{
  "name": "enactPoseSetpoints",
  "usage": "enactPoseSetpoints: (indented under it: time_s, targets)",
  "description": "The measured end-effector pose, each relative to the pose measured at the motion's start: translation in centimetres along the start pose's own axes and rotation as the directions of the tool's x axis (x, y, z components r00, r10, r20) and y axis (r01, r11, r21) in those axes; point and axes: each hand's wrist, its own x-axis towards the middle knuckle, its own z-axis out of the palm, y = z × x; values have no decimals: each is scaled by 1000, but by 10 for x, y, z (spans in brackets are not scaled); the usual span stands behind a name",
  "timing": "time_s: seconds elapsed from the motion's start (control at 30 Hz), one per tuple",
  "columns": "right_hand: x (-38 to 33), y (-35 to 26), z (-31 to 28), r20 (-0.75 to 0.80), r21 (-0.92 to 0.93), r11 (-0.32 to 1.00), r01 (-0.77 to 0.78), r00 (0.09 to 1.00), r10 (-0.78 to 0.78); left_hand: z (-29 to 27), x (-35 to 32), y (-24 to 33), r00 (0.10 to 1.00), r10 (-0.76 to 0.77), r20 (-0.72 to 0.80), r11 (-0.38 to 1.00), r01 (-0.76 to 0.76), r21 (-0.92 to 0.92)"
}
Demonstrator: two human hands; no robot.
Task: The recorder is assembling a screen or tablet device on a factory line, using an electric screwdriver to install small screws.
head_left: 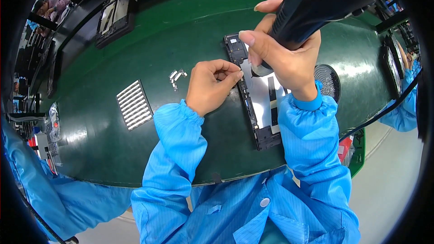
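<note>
A long black frame with a shiny metal inner panel [260, 97] lies on the green mat [181, 40] in front of me. My right hand [285, 58] grips a dark electric screwdriver [316, 4], whose tip points down at the panel's upper part. My left hand [212, 86] rests at the frame's left edge with fingers curled, pinching or steadying something too small to make out. A small pile of silvery metal pieces [176, 76] lies just left of that hand.
A ribbed white strip tray [134, 105] sits on the mat to the left. A round mesh disc [327, 79] lies right of my wrist. Black trays [113, 18] stand at the back left. Another person's blue sleeve [404, 108] is at the right, with a cable running there.
</note>
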Motion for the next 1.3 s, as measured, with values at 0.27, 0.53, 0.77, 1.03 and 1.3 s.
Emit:
enactPoseSetpoints:
  time_s: [0.27,0.53,0.77,1.03,1.3]
  targets:
    - [-6,8,14,-5,91,995,-44,999,44,0,1,4,997,-75,-25,996,73,-58]
    - [-6,19,15,0,65,998,-12,1000,12,0,2,9,976,-217,24,967,218,-129]
    - [-12,18,17,6,71,997,-31,1000,30,1,2,9,975,-222,21,964,223,-143]
    - [-17,18,21,79,-8,997,71,994,-70,-4,-2,7,989,-148,8,983,148,-113]
    - [-17,-6,10,-119,90,996,-26,992,37,7,-6,-6,996,-71,-44,992,66,-109]
